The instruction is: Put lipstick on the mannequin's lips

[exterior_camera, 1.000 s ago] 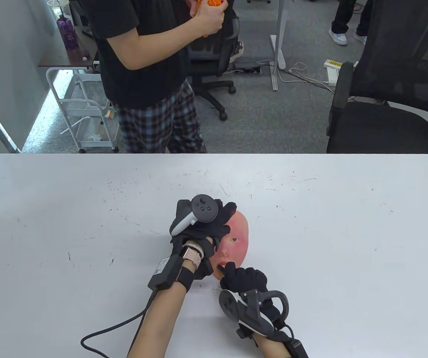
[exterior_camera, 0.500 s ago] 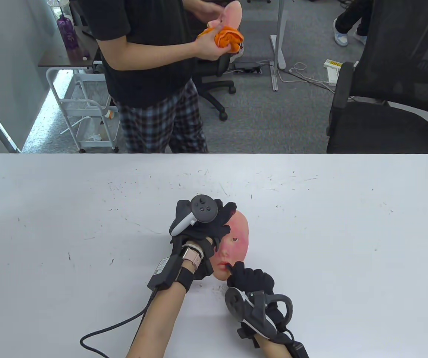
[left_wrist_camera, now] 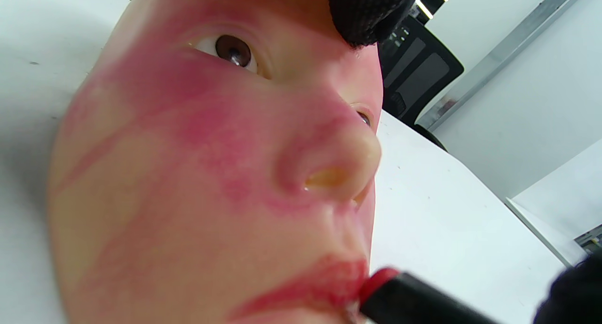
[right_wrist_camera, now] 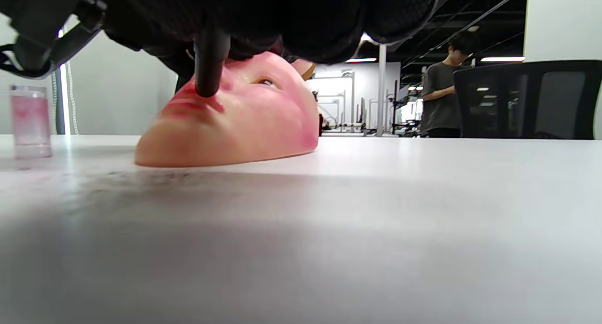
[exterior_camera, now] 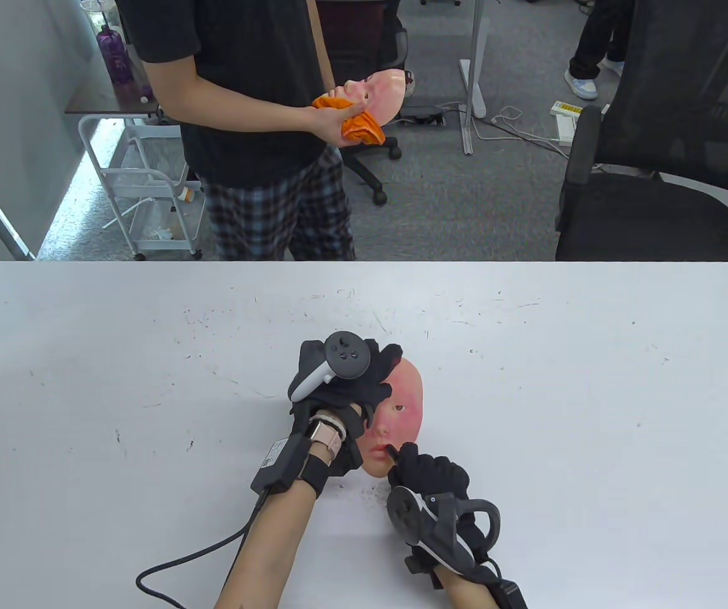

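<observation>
Compared with one second ago, the right hand [exterior_camera: 430, 472] has moved a little to the right along the mouth, and the lipstick [exterior_camera: 390, 452] now meets the lips [exterior_camera: 377, 451] at their right part. The left hand [exterior_camera: 345, 387] has not moved. Behind the bench [exterior_camera: 592, 380], the standing person [exterior_camera: 256, 127] has lowered a second mask [exterior_camera: 380, 95] and an orange cloth [exterior_camera: 354, 120] to the waist.

The mannequin face [exterior_camera: 399, 406] lies face up on the bench, near the front edge, chin toward the person. The left hand rests over its forehead and left side and holds it down. The right hand grips the black lipstick tube, fingers closed around it.

The left wrist view shows what the table view does not: the red tip [left_wrist_camera: 378, 279] touches the corner of the lips [left_wrist_camera: 310, 288], and red smears cover the cheek [left_wrist_camera: 197, 122] and the skin under the nose [left_wrist_camera: 329, 169]. One gloved fingertip [left_wrist_camera: 362, 13] presses the brow. The right wrist view shows the tube [right_wrist_camera: 210, 63] standing almost upright on the mouth, and a small pink jar [right_wrist_camera: 29, 122] on the bench at the far left.
</observation>
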Demonstrator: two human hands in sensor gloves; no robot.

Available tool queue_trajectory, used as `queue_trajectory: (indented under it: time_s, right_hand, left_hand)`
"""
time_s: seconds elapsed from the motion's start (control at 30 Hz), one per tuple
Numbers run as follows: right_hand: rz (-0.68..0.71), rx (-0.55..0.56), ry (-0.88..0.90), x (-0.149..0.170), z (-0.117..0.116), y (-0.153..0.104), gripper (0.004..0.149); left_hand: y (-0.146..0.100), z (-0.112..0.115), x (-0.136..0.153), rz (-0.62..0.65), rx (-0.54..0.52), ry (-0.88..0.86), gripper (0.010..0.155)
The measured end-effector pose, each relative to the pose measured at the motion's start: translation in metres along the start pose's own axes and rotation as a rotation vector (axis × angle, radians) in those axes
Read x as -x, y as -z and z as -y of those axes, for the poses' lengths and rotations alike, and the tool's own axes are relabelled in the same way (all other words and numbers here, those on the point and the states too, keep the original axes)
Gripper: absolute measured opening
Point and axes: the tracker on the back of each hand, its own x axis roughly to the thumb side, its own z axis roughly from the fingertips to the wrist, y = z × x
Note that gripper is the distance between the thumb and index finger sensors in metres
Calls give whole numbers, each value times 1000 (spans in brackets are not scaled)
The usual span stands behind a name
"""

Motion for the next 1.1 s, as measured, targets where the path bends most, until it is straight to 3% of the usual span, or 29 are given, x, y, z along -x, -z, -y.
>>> queue_trajectory:
  time_s: [0.13, 0.4, 0.53, 0.9, 1.1]
  right_hand:
    - [36, -1, 9, -6, 0, 1, 52]
    - [-60, -20, -5, 1, 1, 1, 52]
    - [27, -2, 4, -7, 2, 0, 52]
    - [-75, 16, -13, -1, 3, 1, 52]
    - [-15, 20, -2, -6, 2, 1, 52]
  left_hand:
    - [0, 0, 0, 0, -1, 0, 71]
    - [0, 0, 0, 0, 0, 2, 72]
    - [0, 0, 1, 3, 0, 0, 71]
    - [0, 0, 1, 2, 3, -1, 71]
    - [1, 1, 1, 5, 3, -6, 71]
